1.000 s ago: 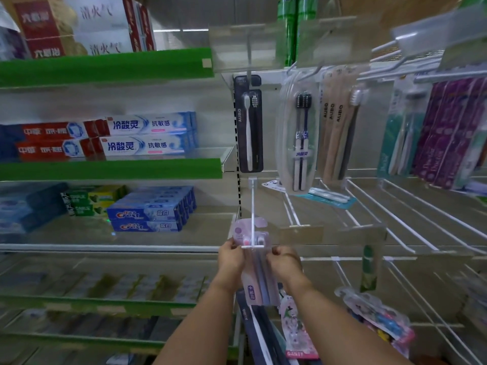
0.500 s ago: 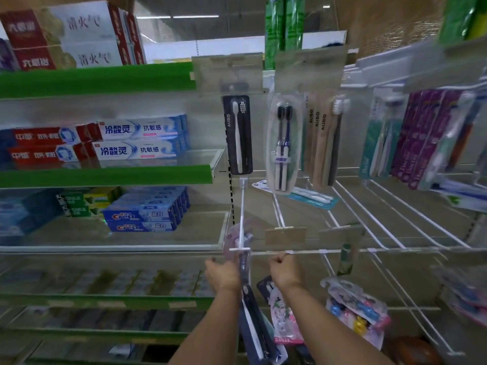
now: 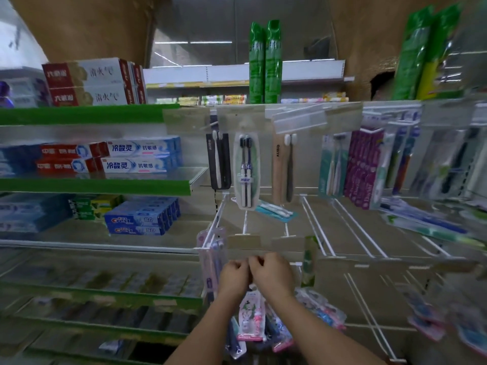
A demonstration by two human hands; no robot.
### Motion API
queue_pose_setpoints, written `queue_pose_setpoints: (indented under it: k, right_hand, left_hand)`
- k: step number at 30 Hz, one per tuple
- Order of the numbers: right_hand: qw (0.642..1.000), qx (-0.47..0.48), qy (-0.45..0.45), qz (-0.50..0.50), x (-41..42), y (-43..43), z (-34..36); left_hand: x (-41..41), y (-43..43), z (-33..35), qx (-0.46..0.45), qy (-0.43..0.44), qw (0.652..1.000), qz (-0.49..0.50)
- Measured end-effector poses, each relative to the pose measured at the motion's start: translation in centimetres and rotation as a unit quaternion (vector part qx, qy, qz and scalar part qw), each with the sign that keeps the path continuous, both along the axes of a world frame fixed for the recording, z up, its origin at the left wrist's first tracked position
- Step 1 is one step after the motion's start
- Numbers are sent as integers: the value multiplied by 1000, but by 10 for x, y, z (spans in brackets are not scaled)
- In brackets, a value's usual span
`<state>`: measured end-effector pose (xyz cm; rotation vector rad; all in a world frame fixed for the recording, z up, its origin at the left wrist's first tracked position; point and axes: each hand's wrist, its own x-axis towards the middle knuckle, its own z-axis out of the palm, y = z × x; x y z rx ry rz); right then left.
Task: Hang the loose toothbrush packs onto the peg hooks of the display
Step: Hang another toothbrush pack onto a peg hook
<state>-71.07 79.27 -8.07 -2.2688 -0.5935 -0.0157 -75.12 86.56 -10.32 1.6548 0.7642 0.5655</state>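
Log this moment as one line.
left hand: pinches toothbrush pack top | right hand: same | state: below peg hook, not yet hung

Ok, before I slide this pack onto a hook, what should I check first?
1. Grip: left hand and right hand both pinch the top of the pink-and-white pack: ok.
2. Hang hole lined up with a hook tip: hidden by the fingers: cannot tell.
3. Free hook: the middle peg hook, just above the hands, looks bare: ok.
4. Neighbour out of the way: the purple pack hangs on the left peg hook, beside the hands: ok.
5. All packs hung: loose packs lie low to the right: not ok.
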Motion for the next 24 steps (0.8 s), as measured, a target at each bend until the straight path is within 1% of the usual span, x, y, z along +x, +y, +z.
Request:
queue_pose_setpoints:
  k: [2,4,6,8,10,13,16,18,21,24]
  right_hand:
    - [1000,12,-17,-18,4,-9,18]
    - [998,44,-18,-31,15,-16,35]
    - [996,70,-15,-50,31,-23,52]
    - [996,63,-3,-67,52,-28,67]
    - [995,58,25,-77,78,-31,75]
    - [994,75,64,-57,113,-28,75]
    - [994,65,81,-33,142,-18,68]
    - [993,58,103,-16,151,-10,64]
    - [992,45,119,-1,160,3,60]
    - [991,31,129,14,165,13,59]
  left_hand:
    - [-1,-14,17,29,-18,999,19]
    - [4,-25,33,61,-58,996,38]
    - [15,-34,50,68,-102,991,54]
    - [32,-39,67,56,-126,989,48]
    - [53,-38,81,28,-130,991,26]
    - [84,-25,92,-28,-85,996,17]
    - [104,-13,96,-99,-72,992,-9]
    - [114,-4,96,-137,-61,989,-14]
    - [129,7,95,-209,-74,975,-1]
    - [141,12,93,-255,-69,964,-16]
